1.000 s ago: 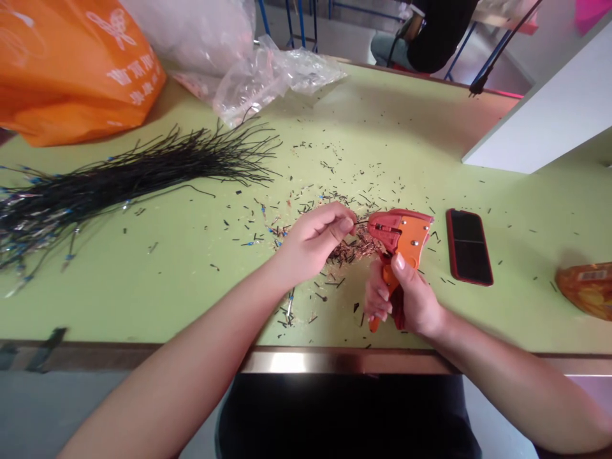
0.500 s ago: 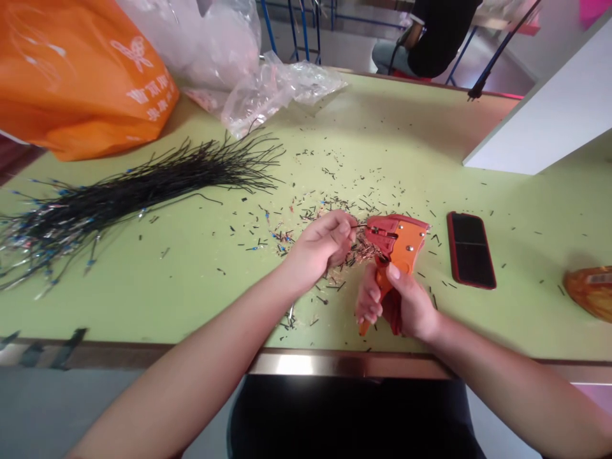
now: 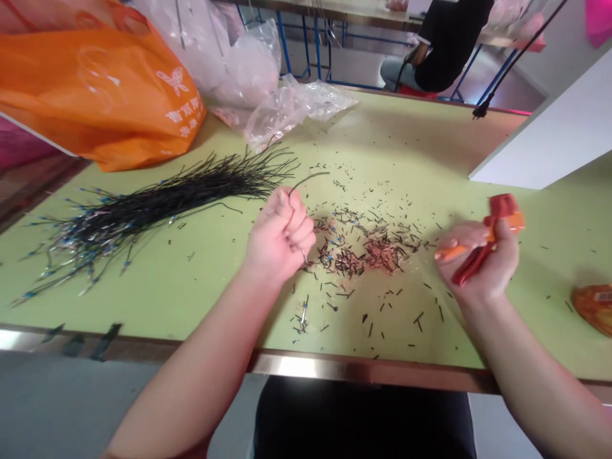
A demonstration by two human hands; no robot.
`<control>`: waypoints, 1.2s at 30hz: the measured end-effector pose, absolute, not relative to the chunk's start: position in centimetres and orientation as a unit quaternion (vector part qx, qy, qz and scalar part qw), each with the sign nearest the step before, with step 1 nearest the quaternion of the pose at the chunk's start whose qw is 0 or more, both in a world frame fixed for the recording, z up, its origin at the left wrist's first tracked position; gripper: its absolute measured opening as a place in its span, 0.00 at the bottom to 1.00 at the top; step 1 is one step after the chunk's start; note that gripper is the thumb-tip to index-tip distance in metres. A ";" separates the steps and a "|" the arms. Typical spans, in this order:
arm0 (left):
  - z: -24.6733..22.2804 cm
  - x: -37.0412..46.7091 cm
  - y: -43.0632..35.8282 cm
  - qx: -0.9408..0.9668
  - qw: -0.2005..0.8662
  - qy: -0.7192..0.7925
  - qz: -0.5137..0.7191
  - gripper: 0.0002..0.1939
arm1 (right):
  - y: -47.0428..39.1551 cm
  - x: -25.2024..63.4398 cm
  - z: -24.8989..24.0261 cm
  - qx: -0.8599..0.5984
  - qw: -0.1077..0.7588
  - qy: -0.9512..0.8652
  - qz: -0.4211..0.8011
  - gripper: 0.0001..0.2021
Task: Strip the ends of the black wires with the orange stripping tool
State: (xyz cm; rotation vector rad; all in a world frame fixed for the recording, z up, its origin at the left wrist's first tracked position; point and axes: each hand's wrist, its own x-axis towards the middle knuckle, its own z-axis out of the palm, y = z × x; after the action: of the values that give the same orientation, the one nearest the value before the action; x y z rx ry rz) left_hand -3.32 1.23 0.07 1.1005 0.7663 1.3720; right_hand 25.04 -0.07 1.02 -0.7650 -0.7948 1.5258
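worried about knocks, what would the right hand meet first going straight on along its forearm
Probably the scattered clippings ahead and leftward, though the right hand may pass over them; its height is unclear.

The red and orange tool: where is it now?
In the head view, the tool is in the right hand, on the picture's right side, between the black scraps and the amber object at the right edge.

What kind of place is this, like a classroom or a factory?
Probably a small workshop: the right hand holds a red-and-orange tool, and a bundle of black wires and scattered wire scraps lie on the green table.
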 end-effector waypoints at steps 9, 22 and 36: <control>-1.7 -0.6 1.2 0.491 0.611 0.284 0.552 0.21 | -1.3 22.6 -3.1 -0.240 0.325 -0.435 0.804 0.27; -1.9 0.0 0.3 0.519 0.609 0.305 0.516 0.18 | -1.3 23.1 -2.7 -0.152 0.296 -0.433 0.838 0.25; -2.0 -0.1 0.6 0.466 0.674 0.259 0.512 0.19 | -1.0 23.6 -2.4 -0.171 0.281 -0.398 0.856 0.24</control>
State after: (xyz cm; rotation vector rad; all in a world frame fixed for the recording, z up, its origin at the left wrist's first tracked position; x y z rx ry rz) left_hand -0.15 0.57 -2.03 1.0484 0.5835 1.1516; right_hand 23.61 -0.95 -2.44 -0.4570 -1.0670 2.2952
